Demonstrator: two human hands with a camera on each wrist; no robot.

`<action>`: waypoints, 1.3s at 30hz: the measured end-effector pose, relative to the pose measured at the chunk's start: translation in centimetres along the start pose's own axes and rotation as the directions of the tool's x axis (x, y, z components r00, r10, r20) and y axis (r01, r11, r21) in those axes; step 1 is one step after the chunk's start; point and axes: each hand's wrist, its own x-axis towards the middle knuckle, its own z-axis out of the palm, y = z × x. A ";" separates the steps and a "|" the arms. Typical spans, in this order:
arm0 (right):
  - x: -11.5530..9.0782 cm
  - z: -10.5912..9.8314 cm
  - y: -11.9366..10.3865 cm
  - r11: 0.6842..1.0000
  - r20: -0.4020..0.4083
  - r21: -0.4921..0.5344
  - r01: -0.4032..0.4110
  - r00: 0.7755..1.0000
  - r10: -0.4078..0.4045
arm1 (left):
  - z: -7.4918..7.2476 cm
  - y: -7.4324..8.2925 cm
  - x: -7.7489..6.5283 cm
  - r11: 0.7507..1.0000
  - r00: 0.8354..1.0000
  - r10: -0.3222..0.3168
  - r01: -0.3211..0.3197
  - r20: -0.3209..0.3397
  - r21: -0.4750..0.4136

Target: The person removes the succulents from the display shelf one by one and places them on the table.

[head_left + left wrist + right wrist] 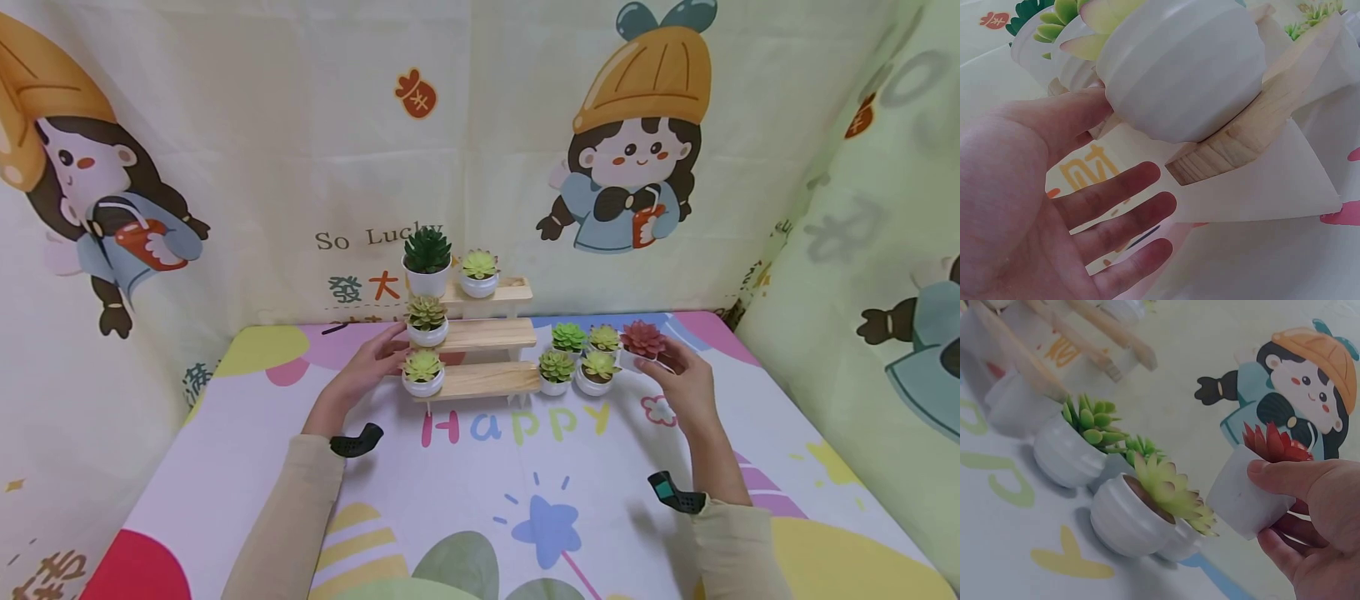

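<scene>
A potted red succulent [643, 339] in a white pot is pinched between the thumb and fingers of my right hand [686, 379], just right of a cluster of green potted succulents [596, 371]. My left hand [363, 371] is at the left end of a three-tier wooden shelf [491, 379], its fingers extended. In the left wrist view its thumb overlaps the edge of a ribbed white pot [1185, 69] on the lowest tier. Another potted succulent [427, 317] sits on the middle tier. On the top tier are a dark green plant [427, 254] and a pale green one [480, 271].
A patterned cloth [450, 483] with "Happy" lettering covers the table. Behind the shelf rises a printed fabric backdrop [300, 125], and another fabric wall [840, 233] stands at the right. Pots of the cluster stand close beside the shelf's right end.
</scene>
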 end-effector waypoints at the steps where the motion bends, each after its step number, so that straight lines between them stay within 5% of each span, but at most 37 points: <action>1: 0.0 0.0 0.1 1.000 0.000 -0.001 -0.001 1.000 0.001 | 0.0 0.2 -0.2 1.000 1.000 0.002 -0.002 0.001 0.003; 12: 0.0 -0.1 0.9 0.999 -0.001 0.000 0.033 0.999 -0.033 | -0.3 -2.0 1.3 1.000 1.000 0.010 -0.010 -0.015 -0.009; 39: 0.9 0.2 3.2 0.998 0.009 -0.050 -0.028 1.000 0.028 | -0.3 -2.3 1.5 1.000 1.000 0.023 -0.022 -0.020 0.018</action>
